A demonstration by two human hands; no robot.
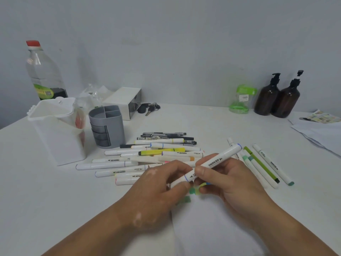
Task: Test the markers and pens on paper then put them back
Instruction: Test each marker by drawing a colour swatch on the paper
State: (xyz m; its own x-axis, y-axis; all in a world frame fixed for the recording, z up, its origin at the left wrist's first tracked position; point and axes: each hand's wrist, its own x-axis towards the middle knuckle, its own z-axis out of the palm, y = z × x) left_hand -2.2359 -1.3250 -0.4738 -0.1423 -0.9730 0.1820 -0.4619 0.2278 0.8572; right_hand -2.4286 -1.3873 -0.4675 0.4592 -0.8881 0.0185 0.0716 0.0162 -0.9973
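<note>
I grip one white marker (214, 162) in both hands, my left hand (162, 183) pinching its near-left end and my right hand (227, 180) curled round its middle, just above the paper (212, 228), with the marker pile (147, 154) and grey holder (106, 126) farther off on the surface (46, 191).

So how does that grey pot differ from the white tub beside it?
The grey pot is round, the white tub boxy. The grey pot is split into compartments; the white tub shows one open space. The white tub looks taller than the grey pot. Both stand upright, open-topped.
</note>
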